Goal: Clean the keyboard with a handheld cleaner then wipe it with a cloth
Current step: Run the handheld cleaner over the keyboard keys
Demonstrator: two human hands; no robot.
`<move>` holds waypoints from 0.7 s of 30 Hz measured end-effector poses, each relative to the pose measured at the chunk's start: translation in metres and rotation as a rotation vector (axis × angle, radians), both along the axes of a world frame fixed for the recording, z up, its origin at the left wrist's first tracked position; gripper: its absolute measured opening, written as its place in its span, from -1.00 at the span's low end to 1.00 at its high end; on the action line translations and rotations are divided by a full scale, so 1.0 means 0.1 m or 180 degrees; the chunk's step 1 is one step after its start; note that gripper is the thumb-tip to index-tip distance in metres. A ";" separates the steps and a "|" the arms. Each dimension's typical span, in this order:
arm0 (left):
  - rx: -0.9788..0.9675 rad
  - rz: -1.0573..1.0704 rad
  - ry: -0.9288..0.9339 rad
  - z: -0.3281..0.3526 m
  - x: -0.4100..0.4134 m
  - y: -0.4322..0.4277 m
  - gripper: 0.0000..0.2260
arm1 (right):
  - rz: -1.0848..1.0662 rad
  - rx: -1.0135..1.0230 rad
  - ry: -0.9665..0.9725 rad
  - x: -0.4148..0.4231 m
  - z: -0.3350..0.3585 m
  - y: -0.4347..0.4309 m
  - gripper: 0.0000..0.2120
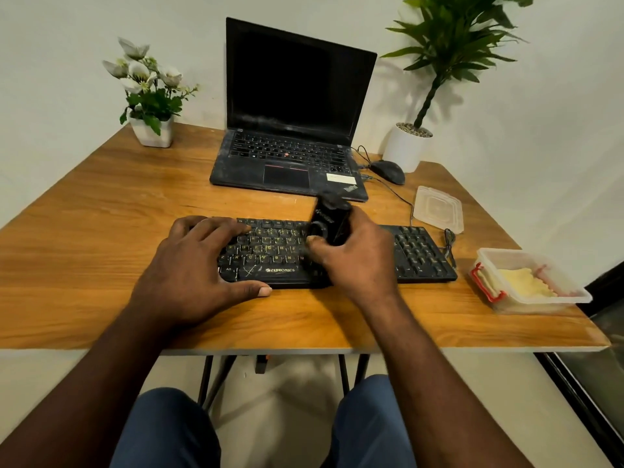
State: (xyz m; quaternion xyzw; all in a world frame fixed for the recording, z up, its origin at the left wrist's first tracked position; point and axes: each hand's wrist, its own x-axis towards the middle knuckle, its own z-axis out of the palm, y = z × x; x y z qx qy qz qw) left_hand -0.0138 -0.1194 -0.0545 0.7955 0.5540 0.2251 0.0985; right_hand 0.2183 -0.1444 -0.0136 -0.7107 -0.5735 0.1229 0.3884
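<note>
A dusty black keyboard [418, 255] lies across the near middle of the wooden table [101, 211]. My left hand [199, 268] rests flat on its left end, fingers spread over the keys and thumb along the front edge. My right hand [354, 258] grips a black handheld cleaner [329, 217], which is blurred and stands over the keyboard's middle keys. A yellow cloth [526, 282] lies inside an open clear plastic box [499, 298] at the table's right edge.
A dusty open laptop [290, 130] stands behind the keyboard, with a black mouse [388, 172] and its cable to the right. The box's clear lid [439, 211] lies near the keyboard's far right corner. A white flowerpot [152, 130] and a potted plant [410, 146] occupy the back corners.
</note>
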 end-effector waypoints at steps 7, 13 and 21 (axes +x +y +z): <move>-0.0010 0.0000 0.0028 0.00 0.01 0.01 0.00 | -0.0782 0.0002 -0.0345 0.50 0.07 0.06 -0.50; -0.0011 0.0021 0.0022 -0.01 0.00 0.01 0.01 | 0.0002 0.0164 -0.0765 -0.11 -0.07 0.02 -0.52; -0.0020 0.0017 -0.0007 0.00 0.01 0.01 0.02 | -0.0698 0.0073 -0.0350 0.43 0.15 0.16 -0.47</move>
